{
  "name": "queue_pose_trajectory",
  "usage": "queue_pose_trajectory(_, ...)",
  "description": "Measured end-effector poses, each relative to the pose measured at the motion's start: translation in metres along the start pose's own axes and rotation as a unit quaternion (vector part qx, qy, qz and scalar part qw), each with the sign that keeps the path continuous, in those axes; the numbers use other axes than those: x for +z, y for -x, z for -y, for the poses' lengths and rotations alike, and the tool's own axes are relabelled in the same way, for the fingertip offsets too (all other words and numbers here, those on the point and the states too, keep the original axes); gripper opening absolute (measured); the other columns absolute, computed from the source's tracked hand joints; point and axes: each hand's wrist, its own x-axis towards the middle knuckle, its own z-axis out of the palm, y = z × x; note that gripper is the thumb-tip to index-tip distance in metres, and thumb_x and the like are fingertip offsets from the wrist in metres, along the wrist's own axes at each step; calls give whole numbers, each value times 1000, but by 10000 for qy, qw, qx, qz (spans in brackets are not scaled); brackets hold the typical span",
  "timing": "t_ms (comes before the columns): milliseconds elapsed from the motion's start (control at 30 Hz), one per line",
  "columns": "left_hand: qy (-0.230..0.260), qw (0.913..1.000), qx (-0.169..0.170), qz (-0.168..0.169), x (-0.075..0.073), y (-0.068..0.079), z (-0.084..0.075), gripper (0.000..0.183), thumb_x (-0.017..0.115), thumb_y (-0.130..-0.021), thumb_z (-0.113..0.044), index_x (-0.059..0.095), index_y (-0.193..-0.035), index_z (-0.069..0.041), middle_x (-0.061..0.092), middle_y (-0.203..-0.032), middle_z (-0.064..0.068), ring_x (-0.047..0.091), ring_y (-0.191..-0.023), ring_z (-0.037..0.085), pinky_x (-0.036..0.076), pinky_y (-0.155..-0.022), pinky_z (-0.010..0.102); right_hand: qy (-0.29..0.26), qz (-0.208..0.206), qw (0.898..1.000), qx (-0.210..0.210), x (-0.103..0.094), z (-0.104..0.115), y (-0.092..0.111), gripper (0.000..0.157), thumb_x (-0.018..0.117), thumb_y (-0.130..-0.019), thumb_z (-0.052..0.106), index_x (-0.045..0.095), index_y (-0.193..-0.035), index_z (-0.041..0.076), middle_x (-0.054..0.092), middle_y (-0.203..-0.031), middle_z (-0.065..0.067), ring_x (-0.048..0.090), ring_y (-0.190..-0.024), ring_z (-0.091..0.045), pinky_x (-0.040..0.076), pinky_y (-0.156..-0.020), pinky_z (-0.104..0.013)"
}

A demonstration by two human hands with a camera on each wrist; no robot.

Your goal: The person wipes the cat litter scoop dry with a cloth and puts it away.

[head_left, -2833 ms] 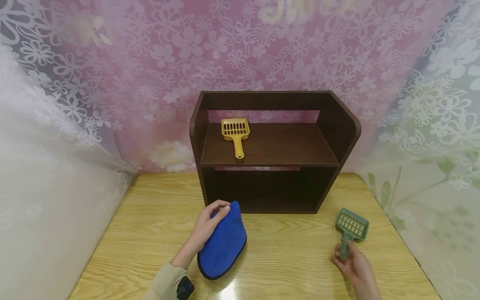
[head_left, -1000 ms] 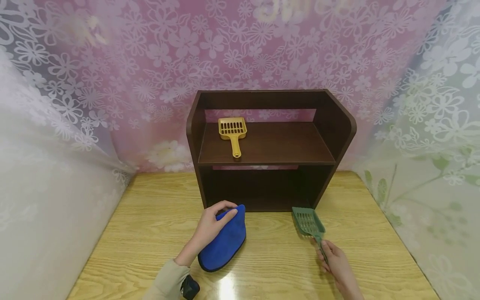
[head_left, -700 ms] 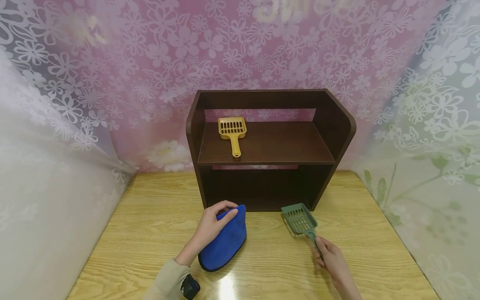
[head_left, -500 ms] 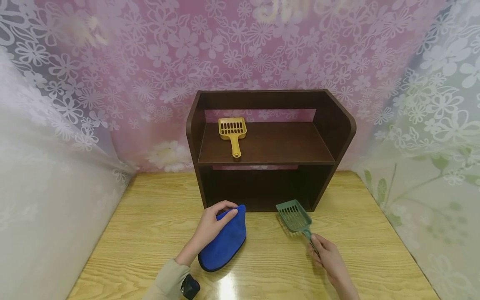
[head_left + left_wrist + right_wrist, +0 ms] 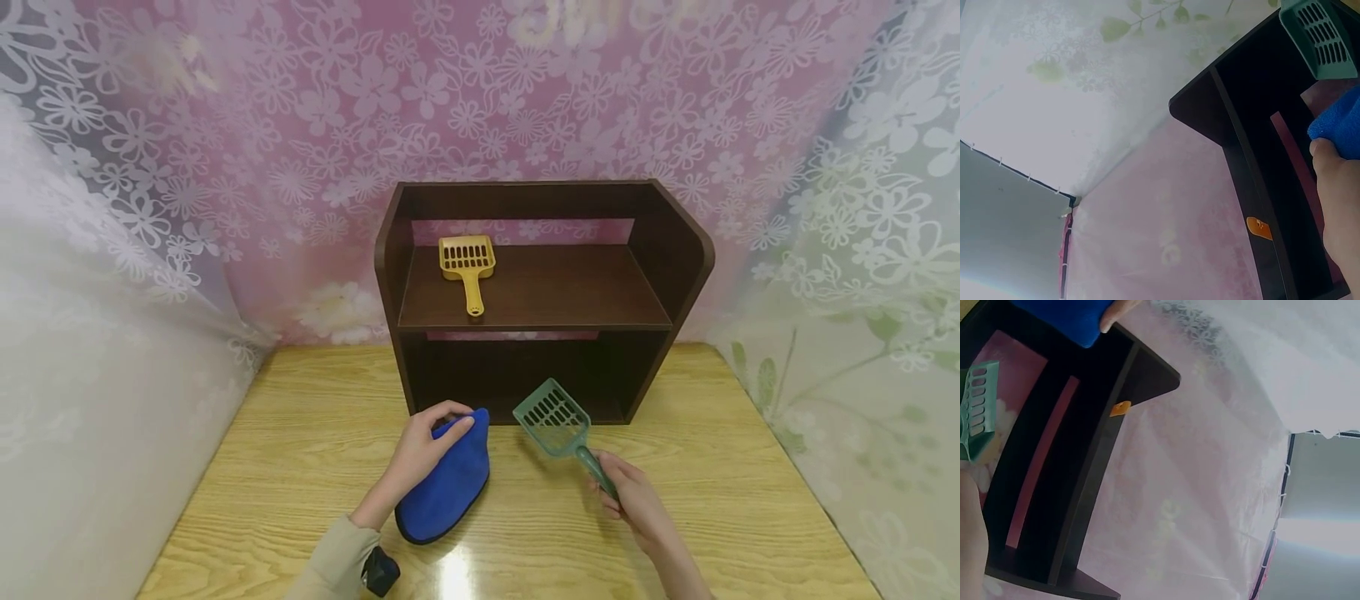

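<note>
Right hand (image 5: 633,500) grips green scoop (image 5: 555,417) by handle; scoop shifted left from beside shelf unit (image 5: 670,250) to before its lower opening. Left hand (image 5: 420,450) pinches blue cloth (image 5: 450,483), much as before. Yellow scoop (image 5: 469,265) unmoved.

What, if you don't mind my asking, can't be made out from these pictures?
Blue cloth, head view: its upper left part is hidden behind the left grip.
Green scoop, left wrist view: its handle is cut off by the top edge.
Yellow scoop, right wrist view: all but the handle end is hidden by the shelf unit.
Right grip, right wrist view: mostly cut off by the left edge.
</note>
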Motion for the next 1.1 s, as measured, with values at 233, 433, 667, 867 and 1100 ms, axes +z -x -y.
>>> queue_pose_trajectory(233,-104,9999,-71,-60,-5,-4,5,19,56,-89,-42,65,-103,-31,63,-86,-12,56,-78,8,47,-71,27,-203,946,9950,-267,6,15,-3,36,33,-100,37,50,-101,5,51,-74,2,32,-47,-3,28,-46,-21)
queue_pose_trajectory(433,33,9995,-297,-123,-7,-6,8,19,58,-88,-39,65,-102,-29,62,-82,-10,55,-75,9,45,-69,25,-328,1182,9922,-217,10,26,-7,34,35,-99,38,52,-100,8,51,-73,2,32,-46,-2,32,-46,-19)
queue_pose_trajectory(667,215,9980,-408,-427,-9,-6,11,16,61,-88,-34,66,-101,-26,62,-84,-6,54,-76,13,43,-66,25,-266,1645,9858,-199,11,34,-9,35,35,-100,36,52,-103,6,48,-72,2,29,-46,-4,31,-46,-20)
queue_pose_trajectory(867,-265,9982,-79,-534,-16,-12,4,17,60,-87,-40,65,-101,-32,61,-83,-12,55,-74,7,46,-64,25,133,1858,9825,-48,14,40,-5,40,38,-99,37,52,-107,0,47,-69,2,28,-42,-2,33,-46,-22)
queue_pose_trajectory(1100,-1142,9846,846,-1022,-23,-21,-23,17,62,-86,-40,66,-100,-30,57,-81,-13,51,-68,5,43,-58,23,546,1928,9797,-91,19,45,-3,44,38,-99,37,51,-110,-4,47,-72,0,29,-42,-2,36,-44,-20)
